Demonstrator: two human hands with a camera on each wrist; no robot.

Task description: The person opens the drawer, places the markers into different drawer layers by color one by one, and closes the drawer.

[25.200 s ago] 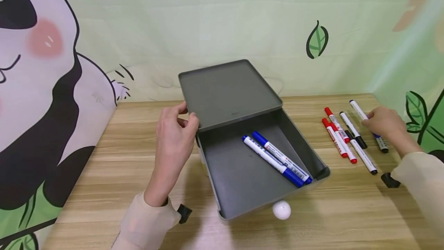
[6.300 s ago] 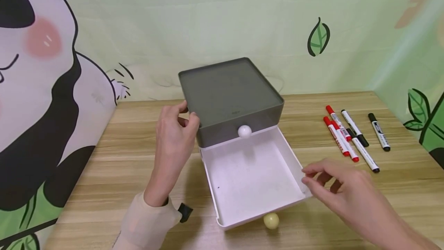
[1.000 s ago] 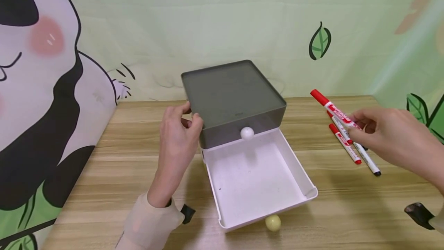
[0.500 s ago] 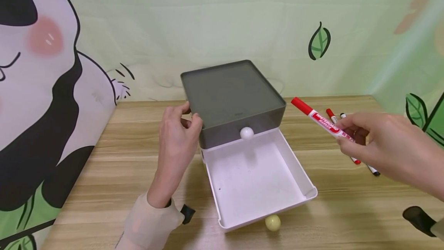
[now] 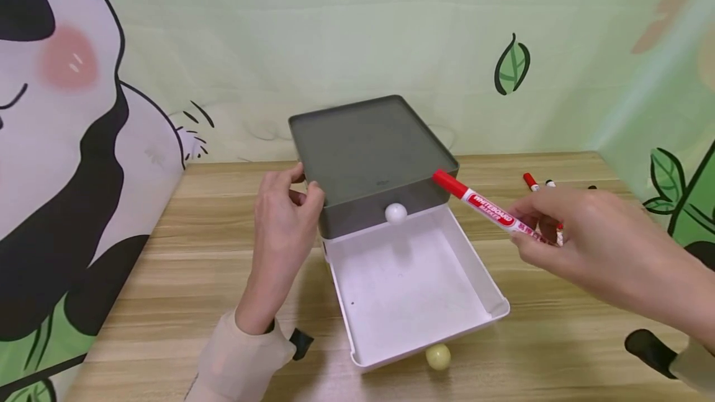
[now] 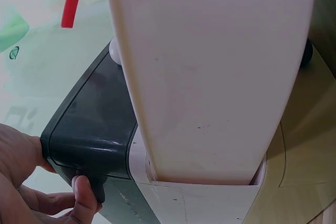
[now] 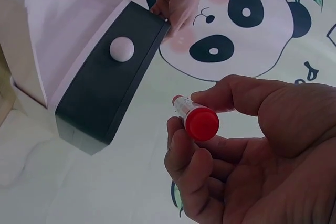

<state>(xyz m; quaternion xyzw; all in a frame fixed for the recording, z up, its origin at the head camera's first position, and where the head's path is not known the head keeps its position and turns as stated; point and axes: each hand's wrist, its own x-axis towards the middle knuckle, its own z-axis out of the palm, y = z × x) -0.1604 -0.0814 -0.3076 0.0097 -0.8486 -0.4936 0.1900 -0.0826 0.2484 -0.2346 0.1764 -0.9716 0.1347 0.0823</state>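
A small desktop drawer unit [image 5: 368, 147] with a dark grey top stands on the table. Its upper dark drawer with a white round knob [image 5: 396, 213] is pushed in. Below it the white drawer [image 5: 408, 290] is pulled out, bare inside, a yellowish knob [image 5: 438, 357] at its front. My left hand [image 5: 285, 222] holds the unit's left side with curled fingers and thumb. Between thumb and fingers my right hand [image 5: 603, 241] pinches a red whiteboard marker [image 5: 486, 206], cap pointing left, overlapping the unit's front right corner in the head view. The right wrist view shows the marker's red end [image 7: 202, 124].
Behind my right hand, other markers lie on the wooden table [image 5: 212, 253], mostly hidden; a red cap [image 5: 529, 181] shows. A green backdrop [image 5: 357, 36] with a panda print stands behind the table and along its sides.
My right hand has carried the red whiteboard marker leftward from above the other markers to the right side of the drawer unit. The left hand and the drawers stay as they were.
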